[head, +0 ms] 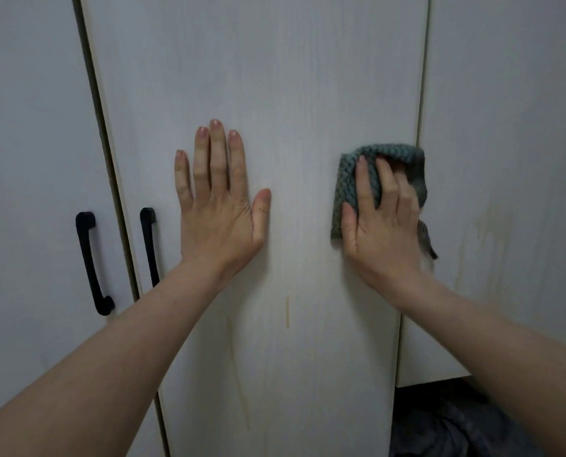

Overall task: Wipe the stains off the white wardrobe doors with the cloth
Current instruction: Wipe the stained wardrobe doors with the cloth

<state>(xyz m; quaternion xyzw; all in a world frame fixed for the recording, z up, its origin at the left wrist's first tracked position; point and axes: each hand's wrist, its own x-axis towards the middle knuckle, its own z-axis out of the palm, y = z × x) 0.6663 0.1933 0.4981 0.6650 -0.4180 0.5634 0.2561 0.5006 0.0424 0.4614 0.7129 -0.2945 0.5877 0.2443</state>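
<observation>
Left hand (pixel 220 206) flat, fingers straight, on white wood-grain wardrobe door (pixel 275 77); right hand (pixel 382 222) gripping grey-green knitted cloth (pixel 387 153) against it.

Two bare forearms are being shown; no sleeves or jewellery are being worn on the hands (pixel 220 206).

L hand (pixel 220 206) flat on mid door (pixel 275 77); R hand (pixel 382 222) w/ cloth (pixel 350 179) near door's R edge; handles (pixel 93 262) left.
</observation>
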